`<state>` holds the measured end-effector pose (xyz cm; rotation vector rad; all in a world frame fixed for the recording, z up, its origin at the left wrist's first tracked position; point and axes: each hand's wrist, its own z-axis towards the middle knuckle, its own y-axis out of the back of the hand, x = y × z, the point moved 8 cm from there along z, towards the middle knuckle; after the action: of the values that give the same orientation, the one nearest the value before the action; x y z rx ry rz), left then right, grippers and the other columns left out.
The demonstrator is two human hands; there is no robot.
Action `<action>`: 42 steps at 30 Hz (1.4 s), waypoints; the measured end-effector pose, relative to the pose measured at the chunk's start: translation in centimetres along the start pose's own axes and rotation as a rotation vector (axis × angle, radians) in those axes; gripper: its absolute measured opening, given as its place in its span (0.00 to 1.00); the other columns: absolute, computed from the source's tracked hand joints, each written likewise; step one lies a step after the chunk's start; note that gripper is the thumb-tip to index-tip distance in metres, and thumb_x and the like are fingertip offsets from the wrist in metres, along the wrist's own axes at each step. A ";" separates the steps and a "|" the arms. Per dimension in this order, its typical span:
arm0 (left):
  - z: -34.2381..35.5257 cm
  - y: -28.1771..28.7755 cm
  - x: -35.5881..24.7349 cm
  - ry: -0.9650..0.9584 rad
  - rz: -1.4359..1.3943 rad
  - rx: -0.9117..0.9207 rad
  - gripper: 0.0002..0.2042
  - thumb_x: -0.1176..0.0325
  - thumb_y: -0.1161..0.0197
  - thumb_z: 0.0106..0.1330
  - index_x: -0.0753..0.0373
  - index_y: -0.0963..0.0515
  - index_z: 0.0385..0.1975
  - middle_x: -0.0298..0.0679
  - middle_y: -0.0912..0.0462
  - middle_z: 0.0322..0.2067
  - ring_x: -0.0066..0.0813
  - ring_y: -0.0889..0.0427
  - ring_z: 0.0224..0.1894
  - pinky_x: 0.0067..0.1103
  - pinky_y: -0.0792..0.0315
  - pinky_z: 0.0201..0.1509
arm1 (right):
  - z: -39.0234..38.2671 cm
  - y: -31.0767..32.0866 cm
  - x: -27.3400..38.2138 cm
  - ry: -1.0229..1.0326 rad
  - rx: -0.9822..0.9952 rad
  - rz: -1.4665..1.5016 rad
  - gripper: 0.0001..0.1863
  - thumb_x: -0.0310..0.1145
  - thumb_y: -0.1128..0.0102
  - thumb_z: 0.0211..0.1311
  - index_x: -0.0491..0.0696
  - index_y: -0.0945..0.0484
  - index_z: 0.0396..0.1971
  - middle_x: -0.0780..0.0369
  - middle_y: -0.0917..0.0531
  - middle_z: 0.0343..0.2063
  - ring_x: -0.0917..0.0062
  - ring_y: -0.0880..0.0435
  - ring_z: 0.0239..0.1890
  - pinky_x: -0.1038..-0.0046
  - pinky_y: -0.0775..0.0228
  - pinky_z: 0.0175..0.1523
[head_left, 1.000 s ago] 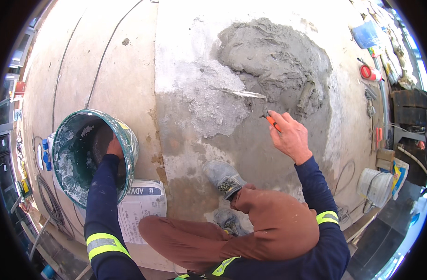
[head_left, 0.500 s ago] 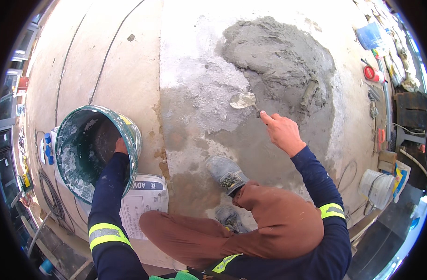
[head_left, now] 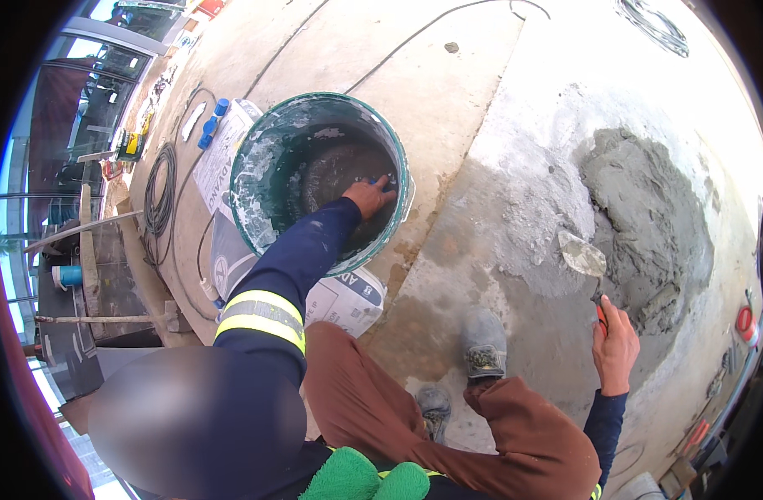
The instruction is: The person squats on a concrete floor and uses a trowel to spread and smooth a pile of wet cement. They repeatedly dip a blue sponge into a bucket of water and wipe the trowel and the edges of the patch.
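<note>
1. A coiled cable (head_left: 159,196) lies at left; my green bucket (head_left: 252,179), upper centre, partly hides paper sacks (head_left: 348,302).
2. My left hand (head_left: 369,197) is inside the white-crusted bucket; I cannot tell whether it grips anything.
3. My right hand (head_left: 615,346) grasps a grey-smeared trowel (head_left: 582,255), right of centre, beside a rough, wet-looking grey mound (head_left: 652,221).

Printed lettering (head_left: 362,288) shows on the white-and-blue sacking (head_left: 341,310)
</note>
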<state>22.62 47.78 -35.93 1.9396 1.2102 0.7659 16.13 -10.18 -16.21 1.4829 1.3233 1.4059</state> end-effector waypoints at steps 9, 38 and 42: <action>-3.2 5.5 0.6 0.088 -0.398 0.009 0.28 0.66 0.32 0.62 0.54 0.23 0.66 0.51 0.23 0.65 0.52 0.15 0.58 0.41 0.17 0.56 | 0.6 -0.5 0.1 0.030 -0.016 0.050 0.28 0.27 0.27 0.58 0.54 0.16 0.61 0.60 0.14 0.42 0.60 0.13 0.43 0.61 0.22 0.47; -1.8 30.1 -24.3 -0.389 -1.808 0.105 0.28 0.45 0.33 0.75 0.56 0.24 0.66 0.40 0.20 0.55 0.29 0.17 0.52 0.30 0.19 0.50 | -1.6 -7.7 -3.6 -0.039 0.078 0.074 0.24 0.30 0.42 0.67 0.61 0.21 0.63 0.55 0.13 0.40 0.51 0.12 0.41 0.51 0.19 0.46; 1.9 29.0 -27.3 -0.332 -1.713 0.131 0.26 0.52 0.27 0.71 0.55 0.23 0.64 0.37 0.19 0.54 0.26 0.18 0.52 0.28 0.19 0.50 | -3.0 -4.7 -3.0 -0.093 0.068 0.062 0.24 0.30 0.41 0.67 0.62 0.19 0.62 0.56 0.13 0.39 0.52 0.11 0.39 0.52 0.19 0.44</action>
<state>27.84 13.43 -16.39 0.4716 2.0279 -0.5236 12.51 -12.43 -20.97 1.6269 1.2882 1.3251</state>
